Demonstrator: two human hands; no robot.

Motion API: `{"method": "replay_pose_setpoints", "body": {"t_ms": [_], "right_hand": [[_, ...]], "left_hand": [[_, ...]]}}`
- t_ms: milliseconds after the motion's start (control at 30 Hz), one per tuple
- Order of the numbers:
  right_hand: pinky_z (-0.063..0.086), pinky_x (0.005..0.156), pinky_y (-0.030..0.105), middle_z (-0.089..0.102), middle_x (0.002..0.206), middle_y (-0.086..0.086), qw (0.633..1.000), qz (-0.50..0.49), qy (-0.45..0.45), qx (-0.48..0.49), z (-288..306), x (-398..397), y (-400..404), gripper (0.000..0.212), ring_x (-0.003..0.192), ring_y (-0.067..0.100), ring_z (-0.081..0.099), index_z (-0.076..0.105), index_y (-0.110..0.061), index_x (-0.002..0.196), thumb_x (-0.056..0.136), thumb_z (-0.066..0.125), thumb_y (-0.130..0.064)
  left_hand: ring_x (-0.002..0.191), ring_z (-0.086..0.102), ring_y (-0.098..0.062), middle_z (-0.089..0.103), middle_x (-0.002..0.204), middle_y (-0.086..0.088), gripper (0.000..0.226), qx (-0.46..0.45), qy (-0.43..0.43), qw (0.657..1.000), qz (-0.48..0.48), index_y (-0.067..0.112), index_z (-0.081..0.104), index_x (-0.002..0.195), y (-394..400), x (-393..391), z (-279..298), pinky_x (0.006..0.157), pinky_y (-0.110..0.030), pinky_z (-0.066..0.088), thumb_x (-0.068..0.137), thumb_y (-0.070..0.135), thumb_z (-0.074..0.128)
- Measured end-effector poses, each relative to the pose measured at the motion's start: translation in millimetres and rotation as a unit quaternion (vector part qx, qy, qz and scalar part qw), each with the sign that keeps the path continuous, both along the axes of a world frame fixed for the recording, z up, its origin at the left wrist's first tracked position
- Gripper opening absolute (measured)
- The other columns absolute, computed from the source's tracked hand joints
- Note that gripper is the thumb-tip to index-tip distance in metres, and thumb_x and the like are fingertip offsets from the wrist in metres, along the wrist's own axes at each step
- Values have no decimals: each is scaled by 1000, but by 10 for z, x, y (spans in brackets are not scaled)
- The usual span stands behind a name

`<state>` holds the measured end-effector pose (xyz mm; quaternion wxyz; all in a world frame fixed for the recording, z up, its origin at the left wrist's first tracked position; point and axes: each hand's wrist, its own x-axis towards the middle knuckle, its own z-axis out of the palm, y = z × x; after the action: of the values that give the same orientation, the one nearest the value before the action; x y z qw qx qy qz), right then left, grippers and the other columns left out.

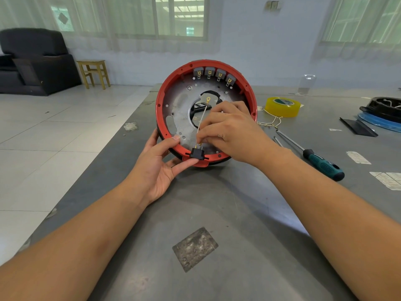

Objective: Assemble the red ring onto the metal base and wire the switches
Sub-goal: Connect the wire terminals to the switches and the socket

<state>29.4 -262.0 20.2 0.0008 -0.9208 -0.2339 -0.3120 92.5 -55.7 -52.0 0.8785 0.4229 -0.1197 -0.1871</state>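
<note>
We see the red ring tipped up on the grey table — the left hand holds its low edge. The right hand pinches a thin wire at the black plug. Four switches sit up top.

No text can be read. The green label inside the yellow tape roll carries print too small to make out, as do the paper slips on the table.

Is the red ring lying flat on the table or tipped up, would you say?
Tipped up. The red ring stands on its lower edge on the table, its open face toward the camera, steadied by the left hand.
</note>
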Motion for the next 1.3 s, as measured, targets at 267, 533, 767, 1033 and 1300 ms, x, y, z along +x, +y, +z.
{"method": "replay_pose_setpoints", "body": {"t_ms": [267, 533, 767, 1033, 1300], "right_hand": [[38, 94, 51, 74, 104, -16, 1000, 8, -12, 2, -13, 0, 11, 14, 113, 25, 57, 81, -31, 99, 97, 67, -30], [38, 95, 49, 73, 105, -17, 1000, 20, -13, -12, -1, -8, 16, 16, 113, 25, 57, 81, -31, 101, 96, 66, -30], [36, 89, 44, 72, 105, -15, 999, 26, -19, -17, 3, -35, 45, 12, 113, 28, 55, 82, -31, 98, 94, 70, -29], [55, 76, 45, 71, 110, 4, 996, 35, 83, 1, 90, -109, 128, 23, 95, 24, 68, 80, -14, 108, 100, 60, -9], [56, 76, 44, 71, 113, 4, 994, 33, 106, -12, 132, -140, 193, 24, 95, 23, 67, 79, -14, 111, 100, 58, -8]], "left_hand": [[98, 78, -34, 76, 109, -6, 65, 2, -4, 1000, -2, 25, 61, 144, -4, 18, -12, 82, -49, 64, 84, 10, 79], [91, 78, -32, 79, 103, -7, 67, 2, -6, 1000, -4, 23, 58, 146, 5, 25, -27, 82, -51, 64, 85, 10, 79], [94, 79, -31, 79, 99, -6, 68, 1, -6, 1000, -8, 20, 52, 151, 13, 25, -25, 82, -51, 64, 88, 9, 77], [94, 79, -29, 79, 98, -4, 62, 2, -8, 1000, -10, 19, 55, 148, 8, 2, 1, 80, -48, 64, 90, 9, 75], [93, 76, -26, 77, 95, -5, 73, 4, -4, 1000, -4, 19, 55, 149, 3, -37, 27, 79, -47, 64, 80, 12, 80]]}}
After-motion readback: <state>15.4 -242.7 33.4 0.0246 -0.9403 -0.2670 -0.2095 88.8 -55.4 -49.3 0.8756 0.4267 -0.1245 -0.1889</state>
